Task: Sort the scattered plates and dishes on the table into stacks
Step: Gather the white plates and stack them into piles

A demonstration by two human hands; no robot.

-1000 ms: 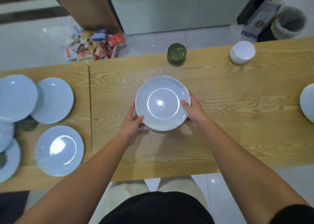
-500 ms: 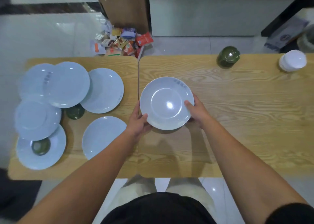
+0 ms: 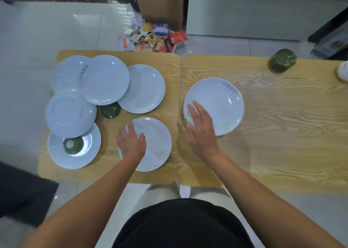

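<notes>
Plate [image 3: 156,146] left of the deep plate [image 3: 222,100] lies under the spread left grip [image 3: 131,144]. The right grip [image 3: 201,131] is spread too. A shallow hold risks dropping it.

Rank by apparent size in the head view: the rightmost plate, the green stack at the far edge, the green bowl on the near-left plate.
Largest: rightmost plate
Next: green stack
Smallest: green bowl on the near-left plate

Plates [image 3: 222,104] look smooth and glossy, kinda glazed. Table [image 3: 282,134] is matt light wood grain, and the floor tiles [image 3: 47,31] upper left are shiny.
</notes>
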